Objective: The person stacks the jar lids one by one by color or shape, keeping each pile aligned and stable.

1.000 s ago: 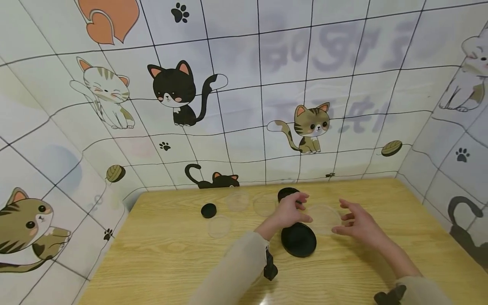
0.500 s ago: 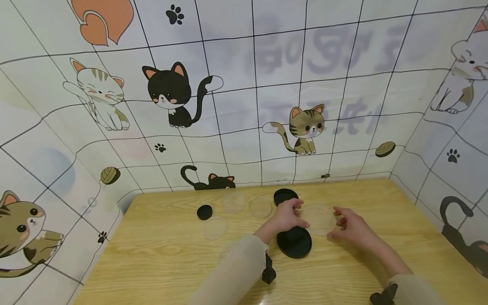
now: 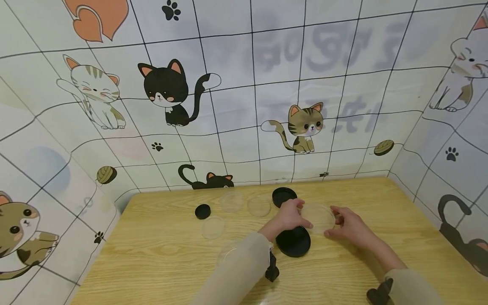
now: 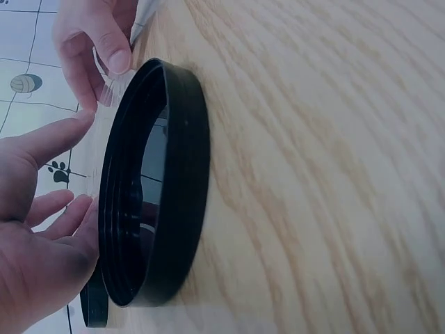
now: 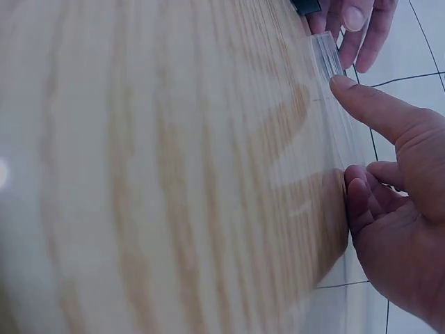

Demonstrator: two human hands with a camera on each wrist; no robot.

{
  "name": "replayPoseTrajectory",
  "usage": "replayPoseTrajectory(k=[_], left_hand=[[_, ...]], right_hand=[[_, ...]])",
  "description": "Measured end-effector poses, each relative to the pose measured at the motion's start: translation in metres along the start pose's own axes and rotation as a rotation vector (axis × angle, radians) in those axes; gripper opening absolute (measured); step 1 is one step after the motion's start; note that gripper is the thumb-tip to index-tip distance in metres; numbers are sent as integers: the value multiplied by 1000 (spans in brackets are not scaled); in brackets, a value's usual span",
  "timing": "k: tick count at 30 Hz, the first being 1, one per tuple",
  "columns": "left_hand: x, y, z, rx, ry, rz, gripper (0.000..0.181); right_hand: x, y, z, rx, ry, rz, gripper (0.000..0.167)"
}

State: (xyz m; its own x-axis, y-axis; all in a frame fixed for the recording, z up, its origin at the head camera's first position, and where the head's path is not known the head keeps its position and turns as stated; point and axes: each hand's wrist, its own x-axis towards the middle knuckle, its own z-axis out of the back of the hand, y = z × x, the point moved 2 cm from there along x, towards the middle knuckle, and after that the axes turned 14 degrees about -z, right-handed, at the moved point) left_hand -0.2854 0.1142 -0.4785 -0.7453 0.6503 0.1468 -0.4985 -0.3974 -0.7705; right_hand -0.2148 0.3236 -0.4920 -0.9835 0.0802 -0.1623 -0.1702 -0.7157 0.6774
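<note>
A clear round lid point(image 3: 319, 217) lies between the hands. The left hand point(image 3: 286, 217) holds its left edge, thumb nearer the body and fingers on the far side. On the opposite edge the right hand point(image 3: 351, 228) grips with thumb and fingers; in the right wrist view its thumb point(image 5: 375, 108) presses the clear rim point(image 5: 334, 69). Just below the left hand sits a large black round lid point(image 3: 293, 242), whose raised rim point(image 4: 184, 188) fills the middle of the left wrist view. Another black lid point(image 3: 283, 195) is behind the left hand, partly covered by it.
Left of the hands on the wooden table point(image 3: 160, 254) lie a small black lid point(image 3: 203, 211) and several clear discs, among them one at the back point(image 3: 231, 202) and one nearer point(image 3: 213, 228). The left sleeve point(image 3: 240, 267) partly covers another. A cat-patterned wall cloth point(image 3: 236, 148) stands behind.
My right hand has moved left to the clear lid's right edge and closed on it. The left hand has stayed near the lid's left edge. The head view has shifted slightly.
</note>
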Motion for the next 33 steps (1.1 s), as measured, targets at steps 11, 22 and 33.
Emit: replayPoseTrajectory(k=[11,22,33], left_hand=[[-3,2,1,37,-15,27,65],[-7,0,7,-105,-29,-2,67],[-27,-9,16,-292,-76,-17,66]], right_hand=[[7,-2,-3,53,25,-12,89],[1,1,5,95,6,-10,85],[-18,17,17,183,14,70,83]])
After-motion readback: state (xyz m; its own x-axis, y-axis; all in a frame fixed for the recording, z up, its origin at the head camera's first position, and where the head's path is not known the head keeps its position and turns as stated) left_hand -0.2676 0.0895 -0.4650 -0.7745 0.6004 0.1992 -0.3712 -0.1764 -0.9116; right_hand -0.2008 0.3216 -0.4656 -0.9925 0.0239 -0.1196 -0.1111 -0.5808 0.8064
